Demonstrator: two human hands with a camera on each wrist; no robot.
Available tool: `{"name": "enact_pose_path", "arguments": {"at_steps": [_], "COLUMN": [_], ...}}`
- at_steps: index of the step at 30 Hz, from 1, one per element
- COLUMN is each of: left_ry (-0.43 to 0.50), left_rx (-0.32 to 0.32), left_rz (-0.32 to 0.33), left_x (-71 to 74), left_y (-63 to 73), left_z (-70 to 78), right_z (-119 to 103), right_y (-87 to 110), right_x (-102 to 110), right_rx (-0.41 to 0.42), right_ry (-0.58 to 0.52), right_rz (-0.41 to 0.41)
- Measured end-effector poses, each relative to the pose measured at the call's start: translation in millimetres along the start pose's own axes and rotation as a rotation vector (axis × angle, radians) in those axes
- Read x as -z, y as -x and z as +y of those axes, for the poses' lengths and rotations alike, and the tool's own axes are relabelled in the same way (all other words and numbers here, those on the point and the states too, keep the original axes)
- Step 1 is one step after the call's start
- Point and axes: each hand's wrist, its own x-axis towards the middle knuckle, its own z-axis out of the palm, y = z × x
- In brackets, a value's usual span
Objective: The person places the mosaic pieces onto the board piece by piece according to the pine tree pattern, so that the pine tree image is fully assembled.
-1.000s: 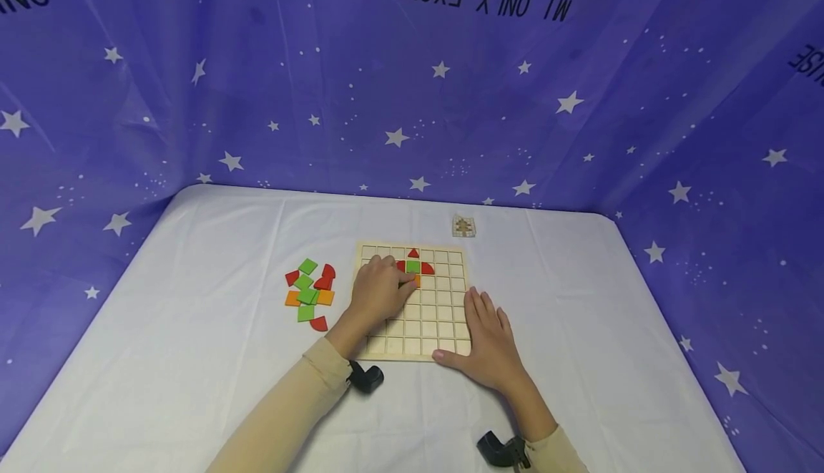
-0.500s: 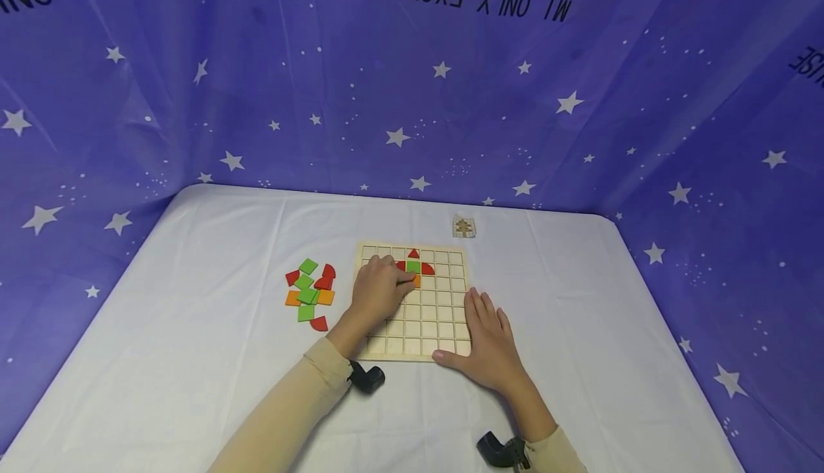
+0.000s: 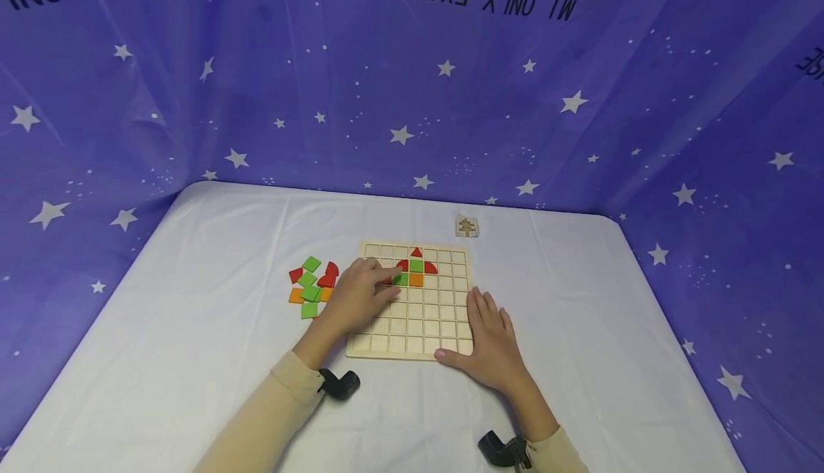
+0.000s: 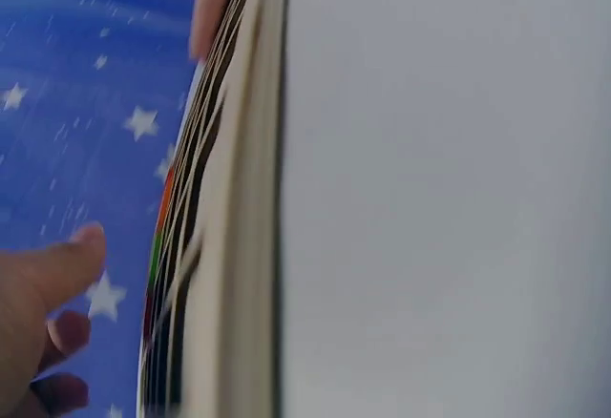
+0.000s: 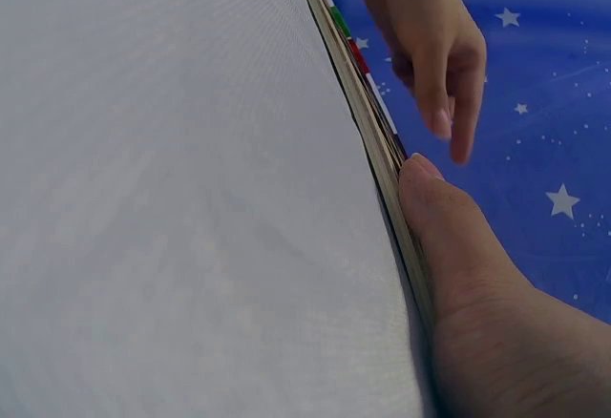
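Note:
A wooden grid board (image 3: 423, 348) lies flat on the white table. In its far rows sit a red triangle (image 3: 417, 252), a green square (image 3: 417, 266), red quarter-round tiles (image 3: 430, 267), another green square (image 3: 402, 279) and an orange square (image 3: 416, 280). My left hand (image 3: 356, 298) is over the board's left side, thumb and forefinger apart; no tile shows between them. In the left wrist view its fingers (image 4: 57, 270) are clear of the board. My right hand (image 3: 491, 340) rests along the board's right edge, fingers straight, thumb (image 5: 434, 198) touching the near edge.
Left of the board lies a loose pile of green, red and orange tiles (image 3: 312, 293), partly behind my left hand. A small card with a tree pattern (image 3: 466, 226) lies beyond the board. A blue star-printed curtain (image 3: 399, 101) surrounds the table's far side.
My left hand has drawn back to the left from the orange square, its fingers parting. The orange square and the green one beside it now show. My right hand stays in place.

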Motion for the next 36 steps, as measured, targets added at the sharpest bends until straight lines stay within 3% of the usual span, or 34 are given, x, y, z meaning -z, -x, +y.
{"name": "enact_pose_path", "arguments": {"at_steps": [8, 16, 25, 32, 36], "left_ry": [-0.016, -0.025, -0.045, -0.057, -0.056], "left_rx": [0.068, 0.13, 0.135, 0.071, 0.073], "left_rz": [0.096, 0.134, 0.131, 0.226, 0.246], "left_x": [37.1, 65.7, 58.3, 50.6, 48.5], "left_y": [33.4, 72.7, 90.5, 94.8, 96.7], "left_z": [-38.1, -66.7, -82.2, -85.4, -86.9], "right_z": [0.1, 0.1, -2.0, -0.9, -0.1], "right_y": [-0.8, -3.8, -2.8, -1.8, -1.1], "right_x": [0.2, 0.8, 2.0, 1.0, 0.5], "right_rx": [0.0, -0.003, -0.008, -0.007, -0.001], "right_ry": [-0.006, -0.005, -0.016, -0.013, -0.014], "right_rz": [-0.005, -0.01, -0.016, -0.01, -0.008]}}
